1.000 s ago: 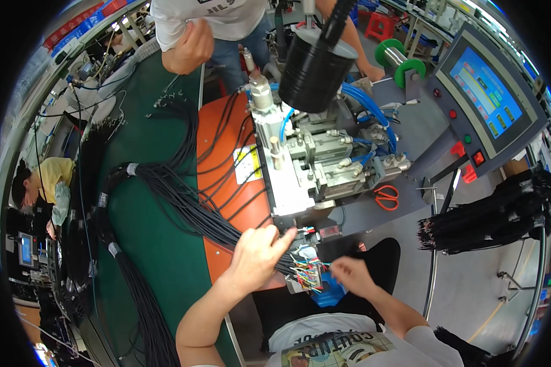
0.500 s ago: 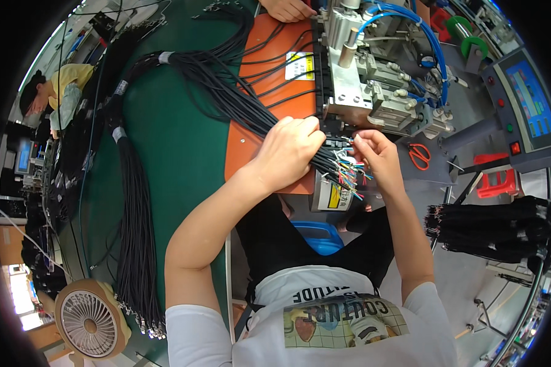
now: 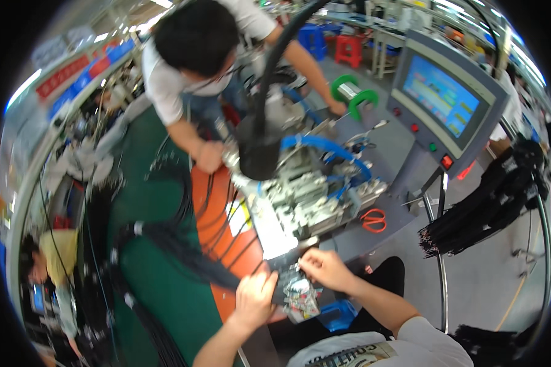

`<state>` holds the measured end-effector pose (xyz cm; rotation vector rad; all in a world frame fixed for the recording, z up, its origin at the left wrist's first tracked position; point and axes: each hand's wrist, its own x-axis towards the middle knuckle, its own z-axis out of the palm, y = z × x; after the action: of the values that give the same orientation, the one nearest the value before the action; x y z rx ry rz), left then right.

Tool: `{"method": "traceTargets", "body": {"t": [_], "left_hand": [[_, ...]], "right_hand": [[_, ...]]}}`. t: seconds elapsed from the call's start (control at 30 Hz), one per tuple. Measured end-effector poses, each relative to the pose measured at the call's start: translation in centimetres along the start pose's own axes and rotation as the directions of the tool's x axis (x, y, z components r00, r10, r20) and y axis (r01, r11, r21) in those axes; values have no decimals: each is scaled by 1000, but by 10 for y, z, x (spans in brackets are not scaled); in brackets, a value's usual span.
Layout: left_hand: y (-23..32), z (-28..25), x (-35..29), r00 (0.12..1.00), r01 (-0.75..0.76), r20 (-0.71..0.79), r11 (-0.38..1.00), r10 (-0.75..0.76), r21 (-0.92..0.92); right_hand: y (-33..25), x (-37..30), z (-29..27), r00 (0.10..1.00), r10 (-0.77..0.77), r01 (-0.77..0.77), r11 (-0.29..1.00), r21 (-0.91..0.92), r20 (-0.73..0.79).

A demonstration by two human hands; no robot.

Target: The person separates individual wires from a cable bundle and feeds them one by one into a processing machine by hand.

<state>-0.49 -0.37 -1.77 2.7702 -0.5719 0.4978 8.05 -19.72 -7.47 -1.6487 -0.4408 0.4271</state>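
Note:
My left hand (image 3: 255, 298) is closed over a bundle of black cables (image 3: 190, 260) where it meets the front of a metal machine (image 3: 300, 196). Thin multicoloured wire ends (image 3: 301, 296) fan out just right of that hand, blurred. Beside them, at the machine's front edge, my right hand (image 3: 326, 269) has thumb and fingers pinched together. Whatever sits in that pinch is too small and smeared to name. Several single cables run across an orange board (image 3: 203, 202) into the machine.
Across the machine a co-worker (image 3: 196, 67) leans in, one hand (image 3: 209, 157) at its left side and the other near a green spool (image 3: 354, 96). To the right stand a control screen (image 3: 444, 92), red-handled scissors (image 3: 373, 221) and hanging black cables (image 3: 483, 202). A green table (image 3: 147, 269) lies left.
My view has tilted up and swung, bringing the co-worker and a dark hanging hose-like arm into sight. Both my hands stay by the cables and wire ends at the machine.

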Motion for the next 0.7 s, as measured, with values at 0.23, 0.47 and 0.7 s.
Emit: {"method": "traceTargets", "body": {"t": [0.23, 0.47, 0.7], "left_hand": [[0, -2, 1, 999, 32, 38, 999, -32, 14], [-13, -12, 13, 990, 138, 21, 957, -137, -256], [-17, -10, 12, 998, 9, -56, 921, -33, -389]], "right_hand": [[-9, -12, -10, 988, 13, -11, 1000, 17, -152], [-23, -26, -12, 980, -165, 173, 983, 65, -113], [-39, -22, -5, 984, -167, 153, 973, 175, 63]]}}
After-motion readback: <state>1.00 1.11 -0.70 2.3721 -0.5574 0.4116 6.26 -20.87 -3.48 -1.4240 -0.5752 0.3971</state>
